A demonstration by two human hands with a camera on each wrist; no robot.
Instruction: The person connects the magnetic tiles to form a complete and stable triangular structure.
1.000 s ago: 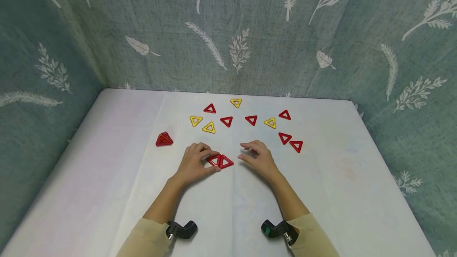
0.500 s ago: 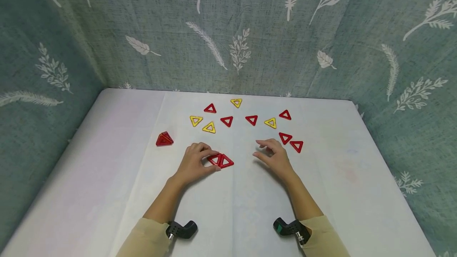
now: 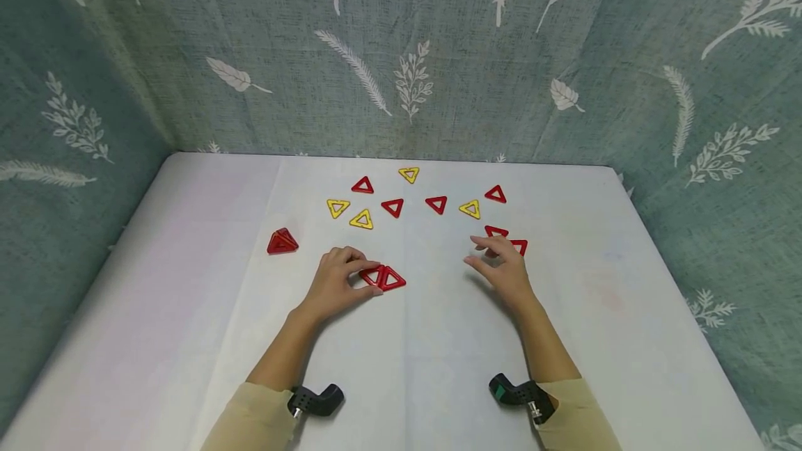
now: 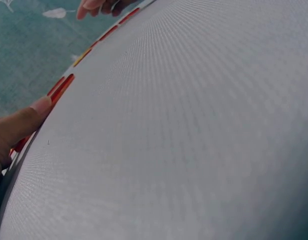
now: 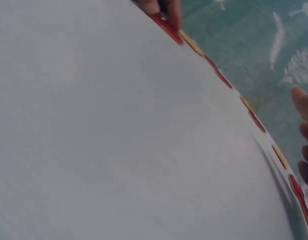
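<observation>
My left hand (image 3: 338, 280) pinches a red triangular magnetic tile (image 3: 379, 278) between thumb and fingers. A second red triangular tile (image 3: 397, 275) lies flat against its right side. In the left wrist view the thumb (image 4: 40, 106) presses on the red tile edge. My right hand (image 3: 504, 270) hovers over the white table with thumb and fingers spread apart, holding nothing. Just beyond it lie two red triangles (image 3: 497, 230), partly covered by the hand. In the right wrist view its fingers (image 5: 306, 131) show at the right edge, above the tabletop.
A red pyramid of triangular tiles (image 3: 282, 242) stands at left on the white table (image 3: 188, 312). Several loose red triangles (image 3: 392, 202) and yellow triangles (image 3: 361, 225) lie scattered toward the back. Green leaf-patterned cloth (image 3: 301, 89) surrounds the table's back and sides.
My right hand has moved away from the paired red tiles, rightward to the two red triangles. The left hand keeps its hold in place. The head view has shifted slightly.
</observation>
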